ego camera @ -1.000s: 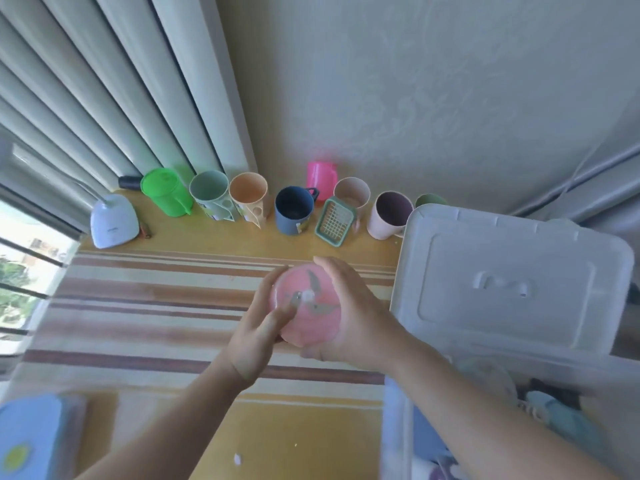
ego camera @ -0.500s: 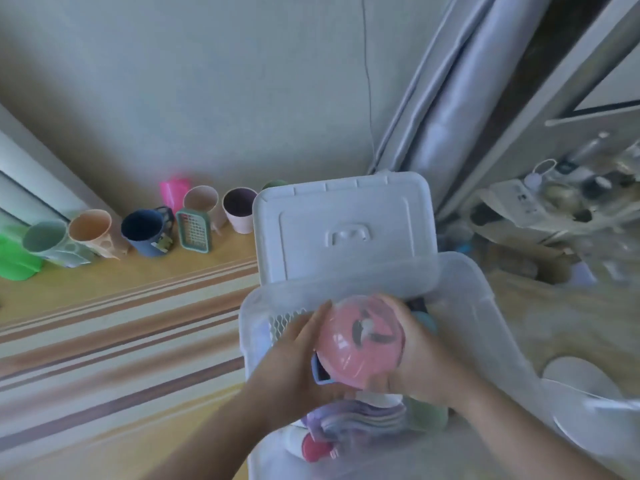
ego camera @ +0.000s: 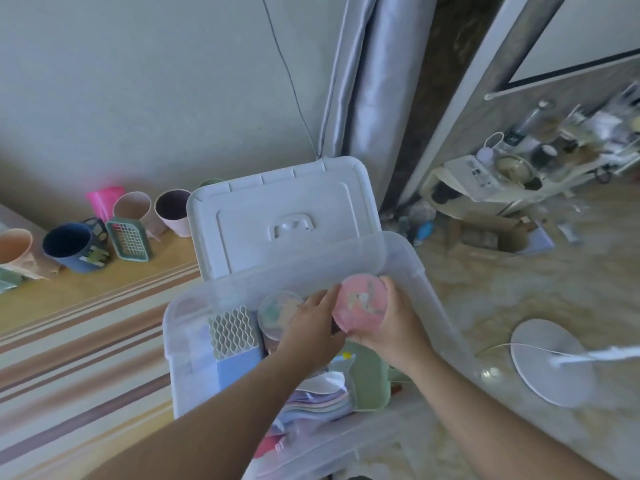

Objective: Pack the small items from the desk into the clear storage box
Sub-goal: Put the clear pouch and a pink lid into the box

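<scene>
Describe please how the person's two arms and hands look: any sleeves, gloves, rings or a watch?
Both forearms are bare as far as the picture shows, with no sleeves in view. The left hand and the right hand wear no gloves. No ring, watch or bracelet is visible.

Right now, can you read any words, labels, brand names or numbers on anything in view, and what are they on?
No text can be read.
Navy mug: a sticker on its side, too blurred to read.
Pink round container, held in both hands: a pattern on its lid, no legible words.
Storage box lid: plain, no writing visible.
</scene>
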`<state>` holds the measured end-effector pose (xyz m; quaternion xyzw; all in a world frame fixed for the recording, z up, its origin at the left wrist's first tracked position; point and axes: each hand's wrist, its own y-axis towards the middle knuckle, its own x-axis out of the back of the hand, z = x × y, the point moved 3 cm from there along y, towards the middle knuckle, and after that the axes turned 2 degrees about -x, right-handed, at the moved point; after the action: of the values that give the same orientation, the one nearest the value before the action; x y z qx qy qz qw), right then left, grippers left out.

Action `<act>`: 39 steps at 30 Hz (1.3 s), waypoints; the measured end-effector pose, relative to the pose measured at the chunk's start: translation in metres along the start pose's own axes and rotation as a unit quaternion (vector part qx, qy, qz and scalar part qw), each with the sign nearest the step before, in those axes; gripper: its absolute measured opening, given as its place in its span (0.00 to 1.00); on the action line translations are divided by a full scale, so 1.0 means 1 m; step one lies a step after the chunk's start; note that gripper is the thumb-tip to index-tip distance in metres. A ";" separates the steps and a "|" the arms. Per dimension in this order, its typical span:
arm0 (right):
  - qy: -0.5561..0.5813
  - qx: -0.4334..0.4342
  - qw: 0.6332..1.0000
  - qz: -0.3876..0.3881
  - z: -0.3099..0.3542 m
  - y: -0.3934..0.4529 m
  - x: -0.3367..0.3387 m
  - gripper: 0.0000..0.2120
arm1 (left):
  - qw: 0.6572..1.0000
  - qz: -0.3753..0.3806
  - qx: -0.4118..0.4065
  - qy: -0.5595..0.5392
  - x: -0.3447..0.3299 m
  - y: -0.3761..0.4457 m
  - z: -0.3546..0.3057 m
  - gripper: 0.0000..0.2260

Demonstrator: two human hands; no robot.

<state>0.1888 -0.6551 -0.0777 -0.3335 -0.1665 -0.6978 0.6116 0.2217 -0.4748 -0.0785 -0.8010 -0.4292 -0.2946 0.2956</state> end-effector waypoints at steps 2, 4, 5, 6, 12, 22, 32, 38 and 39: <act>-0.013 -0.002 0.999 0.036 -0.003 0.004 0.000 0.45 | 0.999 0.005 -0.018 0.045 -0.006 -0.001 0.010 0.38; -0.048 0.011 0.997 0.060 -0.008 0.006 0.000 0.45 | 0.997 0.014 -0.036 0.072 -0.009 -0.005 0.016 0.36; -0.067 0.020 0.995 0.066 -0.009 0.006 0.001 0.46 | 0.996 0.018 -0.041 0.075 -0.006 -0.007 0.017 0.34; -0.078 0.031 0.994 0.068 -0.008 0.005 0.001 0.47 | 0.996 0.021 -0.045 0.071 0.000 -0.011 0.016 0.32; -0.129 0.165 0.978 -0.013 0.054 0.005 -0.011 0.37 | 0.981 -0.171 -0.088 -0.010 0.107 -0.043 0.051 0.13; -0.119 0.291 0.949 0.034 0.213 0.042 -0.130 0.24 | 0.949 -0.207 0.152 0.185 0.292 -0.017 0.282 0.21; -0.145 0.199 0.969 0.020 0.229 0.045 -0.187 0.19 | 0.914 -0.133 0.131 0.360 0.298 0.031 0.357 0.18; -0.179 0.167 0.967 0.067 0.247 0.047 -0.194 0.23 | 0.946 -0.217 0.103 0.218 0.315 -0.020 0.332 0.07; -0.168 0.166 0.968 0.089 0.251 0.046 -0.196 0.26 | 0.956 -0.234 0.113 0.136 0.319 -0.035 0.319 0.07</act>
<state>0.3045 -0.3578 -0.0363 -0.3527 -0.3502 -0.5373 0.6813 0.4074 -0.0633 -0.0475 -0.5922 -0.5903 -0.4116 0.3625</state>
